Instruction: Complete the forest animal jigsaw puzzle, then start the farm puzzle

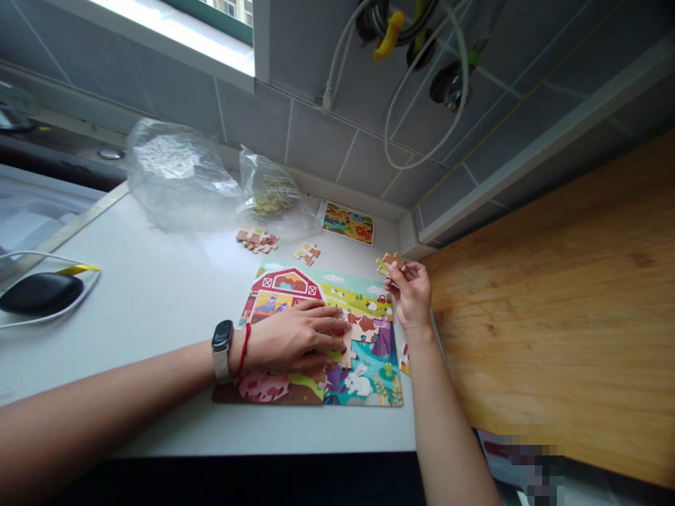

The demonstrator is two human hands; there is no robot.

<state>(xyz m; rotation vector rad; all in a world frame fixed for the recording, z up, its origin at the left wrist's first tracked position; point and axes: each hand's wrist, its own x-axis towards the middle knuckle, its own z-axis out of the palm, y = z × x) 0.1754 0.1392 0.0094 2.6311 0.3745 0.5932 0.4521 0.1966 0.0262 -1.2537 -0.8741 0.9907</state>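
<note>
My left hand (300, 334) lies flat over the middle of a farm-scene jigsaw puzzle (285, 390), fingers stretched toward the right and covering part of the picture. Around it show a red barn, sheep, a brown-and-white cow and a white rabbit. Held up beyond the puzzle's top right corner, a puzzle piece (390, 264) in brown and yellow-green is pinched by my right hand (414, 294); there may be more than one piece. Two joined-looking loose pieces (307, 254) lie above the puzzle, and a small pile of pieces (256, 239) sits left of them.
A reference picture card (348, 223) lies near the wall. Crumpled clear plastic bags (182, 172) stand at the back, one with pieces (274, 197) inside. A black mouse-like object (41, 293) rests at left. A wooden board (553, 295) borders the right side; cables (387, 133) hang above.
</note>
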